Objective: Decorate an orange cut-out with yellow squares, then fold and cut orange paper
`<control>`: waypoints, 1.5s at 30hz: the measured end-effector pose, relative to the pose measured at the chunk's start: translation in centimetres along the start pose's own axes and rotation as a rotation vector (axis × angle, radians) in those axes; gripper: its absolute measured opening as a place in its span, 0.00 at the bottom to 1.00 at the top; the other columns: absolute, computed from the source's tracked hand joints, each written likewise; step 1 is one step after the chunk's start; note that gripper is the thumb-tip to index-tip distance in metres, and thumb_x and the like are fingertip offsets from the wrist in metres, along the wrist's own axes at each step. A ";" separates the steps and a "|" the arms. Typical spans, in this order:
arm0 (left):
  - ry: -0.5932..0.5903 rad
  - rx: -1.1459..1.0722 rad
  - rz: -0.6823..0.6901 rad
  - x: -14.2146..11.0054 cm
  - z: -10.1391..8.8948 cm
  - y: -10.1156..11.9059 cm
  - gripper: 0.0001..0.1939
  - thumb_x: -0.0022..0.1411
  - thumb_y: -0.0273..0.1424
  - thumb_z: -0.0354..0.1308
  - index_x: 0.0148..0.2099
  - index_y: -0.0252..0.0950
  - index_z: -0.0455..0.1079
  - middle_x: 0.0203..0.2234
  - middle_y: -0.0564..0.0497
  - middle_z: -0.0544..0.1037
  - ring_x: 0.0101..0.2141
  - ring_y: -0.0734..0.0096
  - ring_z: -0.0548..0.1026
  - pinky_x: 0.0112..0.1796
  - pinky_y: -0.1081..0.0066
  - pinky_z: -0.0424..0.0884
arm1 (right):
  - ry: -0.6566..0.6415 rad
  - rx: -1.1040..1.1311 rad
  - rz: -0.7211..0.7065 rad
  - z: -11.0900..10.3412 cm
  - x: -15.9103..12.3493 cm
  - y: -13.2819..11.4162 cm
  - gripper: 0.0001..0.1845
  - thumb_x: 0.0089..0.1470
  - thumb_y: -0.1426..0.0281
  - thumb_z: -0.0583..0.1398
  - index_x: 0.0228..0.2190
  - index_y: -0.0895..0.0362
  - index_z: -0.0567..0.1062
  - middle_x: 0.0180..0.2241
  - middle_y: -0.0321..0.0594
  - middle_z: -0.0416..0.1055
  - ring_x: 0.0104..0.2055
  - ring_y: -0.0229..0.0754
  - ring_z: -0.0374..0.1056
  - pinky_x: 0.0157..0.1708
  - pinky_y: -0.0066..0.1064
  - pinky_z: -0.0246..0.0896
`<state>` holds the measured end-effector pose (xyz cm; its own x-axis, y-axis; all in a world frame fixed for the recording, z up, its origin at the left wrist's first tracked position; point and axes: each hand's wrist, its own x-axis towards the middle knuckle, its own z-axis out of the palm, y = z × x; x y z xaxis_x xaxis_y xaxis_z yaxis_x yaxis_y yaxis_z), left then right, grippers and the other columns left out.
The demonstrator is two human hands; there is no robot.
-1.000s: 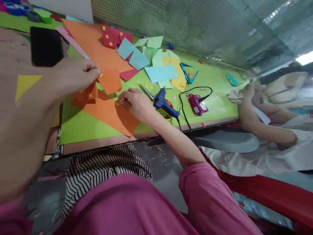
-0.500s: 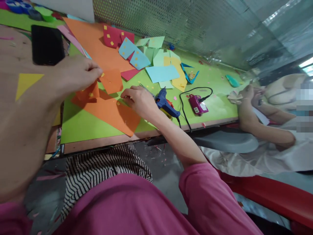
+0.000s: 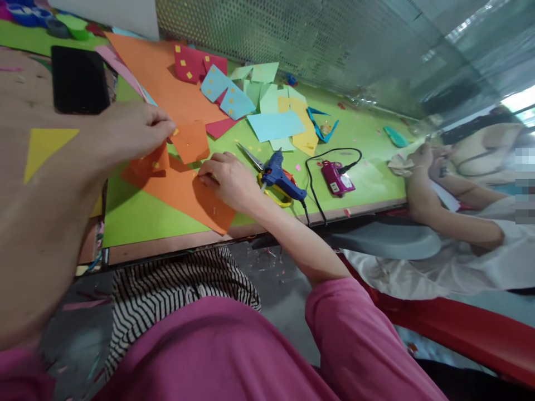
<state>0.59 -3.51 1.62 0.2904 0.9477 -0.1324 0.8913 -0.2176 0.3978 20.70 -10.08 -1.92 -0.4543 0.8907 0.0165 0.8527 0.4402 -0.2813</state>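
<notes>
My left hand (image 3: 136, 127) is closed, thumb and fingers pinched at the upper edge of a folded orange paper piece (image 3: 191, 142) with small yellow squares on it. Lower down, my right hand (image 3: 229, 181) curls its fingertips together over a larger orange paper sheet (image 3: 184, 192); whatever they pinch is too small to make out. Just right of that hand lie scissors (image 3: 251, 156) with yellow handles, partly under a blue glue gun (image 3: 278, 174). Behind are a blue paper piece (image 3: 238, 103) and a red paper piece (image 3: 188, 64), both dotted with yellow squares.
A black phone (image 3: 79, 79) lies at the left. A purple power adapter (image 3: 337, 178) with a black cord sits right of the glue gun. Light green and yellow papers (image 3: 307, 139) spread behind. Another person's hands (image 3: 422, 159) work at the right, beside a mesh panel (image 3: 251, 33).
My right hand has shifted slightly left and down over the orange sheet, uncovering more of the scissors. My left hand stays at the folded orange piece.
</notes>
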 end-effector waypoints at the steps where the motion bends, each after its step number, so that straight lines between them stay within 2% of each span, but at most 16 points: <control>1: -0.004 0.023 -0.037 0.0 0.0 0.1 0.27 0.65 0.45 0.43 0.49 0.34 0.75 0.30 0.49 0.73 0.41 0.55 0.77 0.48 0.56 0.69 | 0.004 0.005 -0.006 0.0 0.0 0.0 0.14 0.67 0.73 0.54 0.42 0.57 0.80 0.43 0.46 0.74 0.46 0.47 0.63 0.44 0.37 0.54; 3: -0.001 0.080 -0.116 -0.1 0.1 0.3 0.27 0.66 0.46 0.42 0.50 0.34 0.75 0.30 0.50 0.73 0.40 0.58 0.77 0.46 0.60 0.70 | 0.000 0.016 -0.013 0.0 -0.1 0.1 0.13 0.67 0.72 0.55 0.43 0.57 0.80 0.43 0.46 0.74 0.45 0.47 0.63 0.44 0.37 0.54; 6: -0.002 0.091 -0.106 -0.3 0.0 0.6 0.26 0.66 0.45 0.42 0.50 0.35 0.74 0.28 0.51 0.71 0.38 0.60 0.77 0.44 0.63 0.70 | -0.019 0.018 -0.007 0.2 0.0 0.1 0.12 0.68 0.72 0.55 0.42 0.57 0.80 0.43 0.45 0.74 0.46 0.47 0.63 0.45 0.36 0.54; 13: -0.015 0.094 -0.106 -0.3 -0.1 0.8 0.26 0.66 0.44 0.43 0.51 0.34 0.74 0.30 0.50 0.73 0.41 0.57 0.77 0.46 0.60 0.71 | 0.032 -0.012 0.053 0.9 0.0 0.2 0.12 0.68 0.75 0.53 0.41 0.58 0.77 0.42 0.47 0.73 0.45 0.47 0.64 0.41 0.35 0.54; 16: 0.002 0.064 -0.114 -0.3 0.0 0.8 0.24 0.67 0.44 0.44 0.48 0.36 0.75 0.30 0.51 0.74 0.41 0.58 0.77 0.48 0.61 0.71 | 0.063 0.017 0.099 0.6 -0.2 0.8 0.12 0.66 0.76 0.53 0.40 0.58 0.76 0.41 0.47 0.73 0.43 0.46 0.64 0.40 0.35 0.54; 19: 0.004 0.030 -0.115 -0.4 0.0 0.7 0.24 0.67 0.44 0.45 0.48 0.36 0.76 0.32 0.50 0.76 0.42 0.59 0.77 0.50 0.61 0.70 | 0.085 0.100 0.077 0.0 -0.3 1.1 0.11 0.64 0.78 0.54 0.38 0.58 0.77 0.40 0.45 0.72 0.41 0.44 0.65 0.40 0.34 0.55; 23: -0.020 0.050 -0.124 -0.2 -0.1 0.7 0.25 0.68 0.44 0.44 0.51 0.34 0.75 0.33 0.49 0.77 0.43 0.58 0.78 0.51 0.60 0.70 | -0.004 0.239 0.023 -0.3 0.2 0.9 0.06 0.61 0.75 0.59 0.39 0.59 0.77 0.41 0.43 0.72 0.39 0.41 0.66 0.42 0.32 0.57; 30: -0.028 0.058 -0.104 -0.1 0.0 0.8 0.26 0.68 0.44 0.43 0.50 0.32 0.75 0.38 0.46 0.79 0.46 0.52 0.79 0.50 0.56 0.70 | -0.112 0.202 0.085 -0.5 1.3 0.7 0.05 0.59 0.76 0.59 0.36 0.58 0.76 0.39 0.44 0.73 0.38 0.41 0.66 0.40 0.34 0.56; 32: -0.016 0.043 -0.091 -0.3 0.0 0.7 0.25 0.68 0.43 0.44 0.50 0.32 0.75 0.39 0.45 0.79 0.46 0.52 0.78 0.51 0.57 0.70 | -0.086 0.228 0.071 -0.8 1.0 0.7 0.05 0.59 0.77 0.58 0.34 0.58 0.75 0.38 0.43 0.73 0.37 0.40 0.66 0.39 0.34 0.56; 36: 0.010 0.037 -0.059 -0.4 0.1 0.7 0.26 0.69 0.44 0.43 0.51 0.33 0.75 0.39 0.44 0.79 0.47 0.51 0.77 0.50 0.58 0.70 | 0.093 0.437 0.062 -1.3 0.5 1.1 0.03 0.59 0.76 0.59 0.33 0.57 0.71 0.32 0.36 0.71 0.33 0.36 0.63 0.36 0.31 0.56; 42: 0.028 0.027 -0.046 -0.3 0.3 0.8 0.24 0.68 0.42 0.45 0.49 0.34 0.77 0.36 0.46 0.78 0.45 0.53 0.77 0.50 0.58 0.71 | 0.248 0.731 0.090 0.3 2.2 2.4 0.08 0.57 0.71 0.65 0.33 0.55 0.68 0.32 0.32 0.71 0.31 0.33 0.62 0.35 0.29 0.60; 45: 0.032 -0.025 -0.037 -0.3 0.4 0.9 0.22 0.68 0.41 0.47 0.48 0.34 0.78 0.36 0.45 0.79 0.45 0.52 0.77 0.51 0.57 0.70 | 0.253 0.832 0.102 0.8 2.7 2.6 0.10 0.55 0.70 0.67 0.37 0.55 0.71 0.34 0.33 0.73 0.33 0.35 0.65 0.36 0.29 0.62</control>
<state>1.40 -4.10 1.68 0.2459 0.9620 -0.1187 0.8922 -0.1768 0.4157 21.48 -6.59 -3.36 -0.2314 0.9631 0.1374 0.3764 0.2188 -0.9003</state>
